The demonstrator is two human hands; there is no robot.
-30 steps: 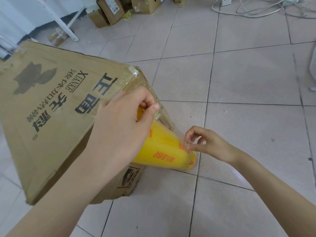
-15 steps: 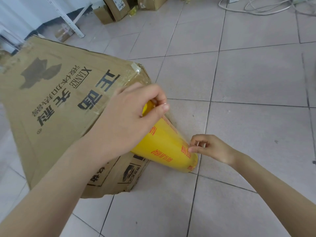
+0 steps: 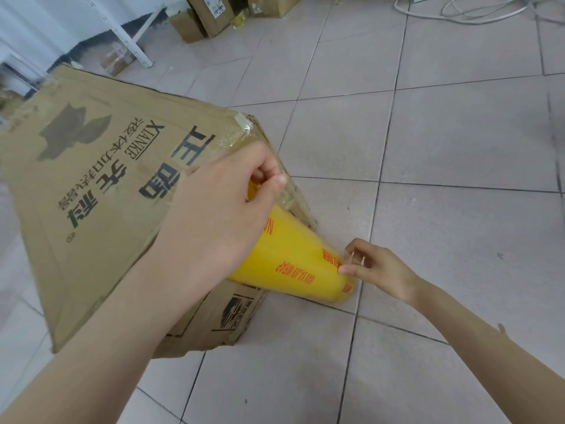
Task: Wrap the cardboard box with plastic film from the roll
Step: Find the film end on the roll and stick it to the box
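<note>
The cardboard box (image 3: 101, 209) sits on the tiled floor (image 3: 458, 148); the yellow roll (image 3: 293, 264) leans against its corner; the left hand (image 3: 220, 215) pinches the roll's upper end; the right hand (image 3: 376, 267) pinches its lower end; film already clings at the corner, so wrapping looks under way; next, carry the roll around the box, keeping tension.

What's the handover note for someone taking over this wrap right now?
Left hand: grip closed on the top end of the roll, holding it against the box corner.
Right hand: fingertips pinching at the roll's lower end, seemingly at the film edge.
Box stands on the floor; the roll leans along its near corner.
Done: some clear film already shows at the top corner.
Left: pull film out and wrap round the box; most of the cardboard looks bare.
</note>
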